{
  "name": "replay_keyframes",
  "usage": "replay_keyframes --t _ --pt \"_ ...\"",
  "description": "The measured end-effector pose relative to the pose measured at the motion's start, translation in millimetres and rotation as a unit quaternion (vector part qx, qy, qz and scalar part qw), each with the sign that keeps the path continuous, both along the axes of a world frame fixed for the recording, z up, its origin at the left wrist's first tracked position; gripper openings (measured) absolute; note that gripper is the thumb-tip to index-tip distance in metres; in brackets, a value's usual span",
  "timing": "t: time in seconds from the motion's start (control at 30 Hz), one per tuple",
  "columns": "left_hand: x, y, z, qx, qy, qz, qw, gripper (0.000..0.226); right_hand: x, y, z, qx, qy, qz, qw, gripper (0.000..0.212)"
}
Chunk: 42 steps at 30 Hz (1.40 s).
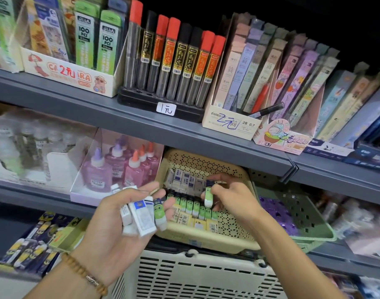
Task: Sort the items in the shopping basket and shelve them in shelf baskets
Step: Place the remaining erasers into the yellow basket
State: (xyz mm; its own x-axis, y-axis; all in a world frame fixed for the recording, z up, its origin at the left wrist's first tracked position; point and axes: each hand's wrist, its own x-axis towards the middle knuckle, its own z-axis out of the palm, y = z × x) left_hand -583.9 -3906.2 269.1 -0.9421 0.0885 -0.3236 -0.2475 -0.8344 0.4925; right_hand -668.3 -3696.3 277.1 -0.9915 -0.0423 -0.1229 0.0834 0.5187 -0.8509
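The right hand (230, 197) pinches one green eraser (208, 196) between thumb and fingertips, holding it upright just above the cream shelf basket (234, 236); the left hand (120, 214) lies palm up beside it, fingers loosely curled round a small stack of erasers (139, 214) – mostly white with blue labels, one green among them. The task's things are thus split: some in the two hands, many already in the basket, where a row of green erasers (193, 207) stands on end between white ones behind and yellow ones in front.

To do this step well, I would lower the held eraser into the green row, the same way up as its neighbours, and let go only once it stands; the row looks tightly packed, so a careless push could topple the pieces beside it. The white ones belong further back.

The upper shelf edge (184, 134) overhangs the basket and leaves little room above the right hand. A green basket (314, 236) sits touching on the right; glue bottles (117, 169) stand to the left; the shopping basket (197, 275) waits below, its contents out of sight.
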Motion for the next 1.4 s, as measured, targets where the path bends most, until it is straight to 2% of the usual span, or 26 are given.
replay_keyframes --t 0.13,0.23,0.4,0.53,0.63,0.7,0.8,0.9,1.0,1.1,1.17,1.23,1.33,1.4 --pt "1.0 0.8 1.2 -0.014 -0.004 0.007 1.0 0.048 -24.4 11.8 -16.4 0.022 -0.083 -0.023 0.996 0.026" --pt "0.7 0.7 1.8 -0.02 -0.01 0.01 1.0 0.045 -34.5 13.9 -25.6 0.104 -0.104 -0.021 0.989 0.024" --pt "0.5 2.0 1.7 -0.011 -0.01 0.013 1.0 0.048 -38.6 4.8 -35.8 0.091 -0.143 -0.037 0.985 0.025" --pt "1.5 3.5 1.8 -0.009 -0.007 0.012 1.0 0.05 -36.3 0.4 -31.9 0.119 -0.135 -0.046 0.983 0.018" --pt "2.5 4.6 1.5 0.001 -0.001 0.013 1.0 0.052 -22.5 -7.7 -18.6 0.146 -0.049 -0.038 0.987 0.009" --pt "2.3 4.8 1.1 0.005 0.0 0.014 1.0 0.052 -4.6 -21.1 -6.0 0.068 0.008 0.002 0.998 0.004" --pt "0.9 4.8 0.6 0.015 0.008 0.007 1.0 0.045 27.3 -44.7 10.5 -0.074 -0.006 0.097 0.993 0.017" --pt "0.5 5.1 -0.1 0.005 0.019 -0.011 1.0 0.047 44.8 -57.9 15.5 -0.088 -0.042 0.153 0.983 0.029" --pt "0.3 6.8 -0.2 0.001 0.024 -0.029 0.999 0.053 42.5 -52.7 15.0 -0.105 -0.066 0.175 0.977 0.029" --pt "0.0 10.3 -1.1 0.007 0.026 -0.044 0.999 0.053 25.7 -25.6 12.9 -0.147 -0.073 0.128 0.978 0.024" --pt "-0.2 11.7 -3.0 -0.004 0.018 -0.045 0.999 0.054 9.6 -0.5 9.2 -0.112 -0.064 0.049 0.99 0.027" --pt "-1.4 12.1 -5.0 -0.016 0.019 -0.04 0.999 0.056 -5.4 21.2 0.2 -0.006 -0.061 -0.014 0.998 0.029" --pt "-4.2 11.0 -7.6 -0.03 0.029 -0.033 0.999 0.053 -22.3 33.9 -19.6 0.134 -0.1 0.002 0.986 0.024" --pt "-6.2 9.6 -9.8 -0.038 0.032 -0.024 0.998 0.049 -29.0 30.0 -31.9 0.166 -0.133 0.027 0.977 0.024"
